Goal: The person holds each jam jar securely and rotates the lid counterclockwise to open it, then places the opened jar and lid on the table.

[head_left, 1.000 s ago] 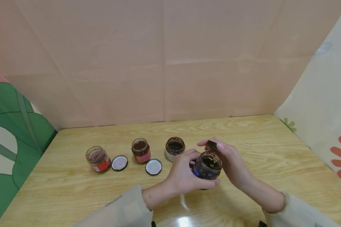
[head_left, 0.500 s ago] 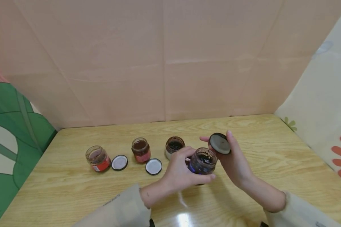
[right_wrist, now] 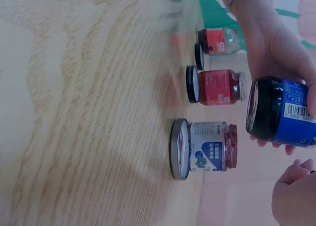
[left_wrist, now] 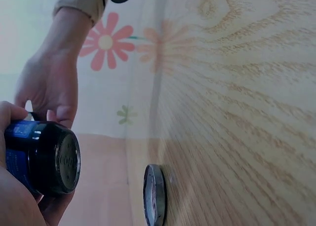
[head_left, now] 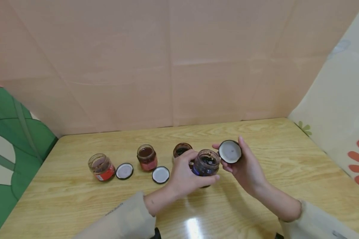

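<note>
My left hand (head_left: 182,179) grips a dark glass jar (head_left: 206,167) with a blue label, held above the table, its uncovered mouth facing up and showing dark residue inside. Beside it, my right hand (head_left: 251,172) holds a round black-rimmed lid (head_left: 230,151) by the edge, pale inner face toward the head camera. Jar and lid are close together. The right wrist view shows the blue label and barcode of the held jar (right_wrist: 281,110); the lid is hidden there. In the left wrist view the jar's base (left_wrist: 66,159) faces the camera.
On the wooden table (head_left: 86,205) stand three uncovered jars: a red-labelled jar (head_left: 105,171), a pink-labelled jar (head_left: 147,159) and a white-labelled jar (right_wrist: 210,147). Lids (head_left: 124,171), (head_left: 160,175) lie before the first two; another lid (right_wrist: 180,149) lies before the third. A pink backdrop (head_left: 173,66) rises behind.
The lid in my right hand has turned from edge-on to show its inner face. My left hand has moved the jar slightly left and farther from me.
</note>
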`<action>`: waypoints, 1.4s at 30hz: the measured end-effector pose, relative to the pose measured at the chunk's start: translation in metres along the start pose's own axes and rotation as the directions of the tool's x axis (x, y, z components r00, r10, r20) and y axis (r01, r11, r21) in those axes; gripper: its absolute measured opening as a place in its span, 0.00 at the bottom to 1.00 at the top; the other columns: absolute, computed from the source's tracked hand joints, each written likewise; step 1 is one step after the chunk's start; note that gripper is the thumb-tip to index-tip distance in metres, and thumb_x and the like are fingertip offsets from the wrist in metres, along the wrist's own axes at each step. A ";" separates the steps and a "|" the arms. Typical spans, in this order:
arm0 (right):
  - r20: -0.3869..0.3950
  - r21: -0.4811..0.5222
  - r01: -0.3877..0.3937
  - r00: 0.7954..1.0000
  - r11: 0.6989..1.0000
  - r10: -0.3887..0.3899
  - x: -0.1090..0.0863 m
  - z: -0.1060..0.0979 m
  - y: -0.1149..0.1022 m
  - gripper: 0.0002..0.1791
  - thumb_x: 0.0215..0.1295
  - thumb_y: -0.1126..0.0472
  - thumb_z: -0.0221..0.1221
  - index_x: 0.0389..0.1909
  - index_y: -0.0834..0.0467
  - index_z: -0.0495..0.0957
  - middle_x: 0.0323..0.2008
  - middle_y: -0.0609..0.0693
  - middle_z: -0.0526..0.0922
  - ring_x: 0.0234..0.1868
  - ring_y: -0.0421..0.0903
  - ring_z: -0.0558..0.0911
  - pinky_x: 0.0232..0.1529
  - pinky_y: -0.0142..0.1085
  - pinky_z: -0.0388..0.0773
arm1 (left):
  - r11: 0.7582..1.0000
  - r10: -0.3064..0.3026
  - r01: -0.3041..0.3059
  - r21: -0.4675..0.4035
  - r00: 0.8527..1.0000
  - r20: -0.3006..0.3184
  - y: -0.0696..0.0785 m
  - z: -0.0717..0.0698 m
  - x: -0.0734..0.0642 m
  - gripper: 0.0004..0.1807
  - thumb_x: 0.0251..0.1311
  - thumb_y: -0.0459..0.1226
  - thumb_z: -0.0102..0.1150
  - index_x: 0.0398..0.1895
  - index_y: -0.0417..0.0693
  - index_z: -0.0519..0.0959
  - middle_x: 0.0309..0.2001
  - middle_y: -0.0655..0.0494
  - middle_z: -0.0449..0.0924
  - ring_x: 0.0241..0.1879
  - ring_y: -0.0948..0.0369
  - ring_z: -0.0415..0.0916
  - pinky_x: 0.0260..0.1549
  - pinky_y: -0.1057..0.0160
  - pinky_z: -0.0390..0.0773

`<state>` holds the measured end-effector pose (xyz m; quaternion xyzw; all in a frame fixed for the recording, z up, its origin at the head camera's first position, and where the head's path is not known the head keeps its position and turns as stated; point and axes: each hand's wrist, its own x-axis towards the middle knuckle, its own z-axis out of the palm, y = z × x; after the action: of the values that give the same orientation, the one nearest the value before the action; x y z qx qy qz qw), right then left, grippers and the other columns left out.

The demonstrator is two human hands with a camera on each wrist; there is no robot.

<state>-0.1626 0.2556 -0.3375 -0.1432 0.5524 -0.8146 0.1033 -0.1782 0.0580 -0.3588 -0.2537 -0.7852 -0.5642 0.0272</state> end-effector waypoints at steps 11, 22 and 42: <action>-0.019 0.085 -0.082 0.996 0.993 0.084 -0.002 -0.008 -0.001 0.35 0.77 0.44 0.25 0.50 0.61 0.78 0.40 0.49 0.84 0.32 0.39 0.77 0.35 0.28 0.74 | 1.000 -0.015 0.014 -0.021 0.997 -0.076 0.002 -0.003 0.008 0.23 0.36 0.44 0.77 0.41 0.55 0.82 0.38 0.67 0.79 0.39 0.67 0.75 0.39 0.66 0.77; -0.031 0.026 -0.086 0.996 0.996 0.087 -0.007 -0.017 0.001 0.31 0.78 0.46 0.29 0.51 0.61 0.78 0.39 0.52 0.85 0.34 0.41 0.83 0.32 0.28 0.78 | 0.997 -0.033 0.042 0.065 0.991 -0.130 0.007 -0.003 0.019 0.24 0.37 0.46 0.76 0.43 0.55 0.82 0.42 0.65 0.82 0.47 0.64 0.72 0.50 0.57 0.70; -0.428 -0.272 -0.312 0.886 0.910 0.176 -0.013 -0.015 0.002 0.31 0.77 0.48 0.38 0.56 0.77 0.62 0.30 0.50 0.84 0.33 0.43 0.87 0.39 0.34 0.82 | 0.988 -0.116 0.131 0.076 0.978 -0.173 0.018 0.003 0.044 0.29 0.36 0.46 0.77 0.47 0.53 0.82 0.45 0.62 0.82 0.56 0.57 0.70 0.57 0.50 0.68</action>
<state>-0.1556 0.2723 -0.3465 0.0799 0.7052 -0.7013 0.0671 -0.2080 0.0816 -0.3294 -0.1544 -0.8183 -0.5493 0.0692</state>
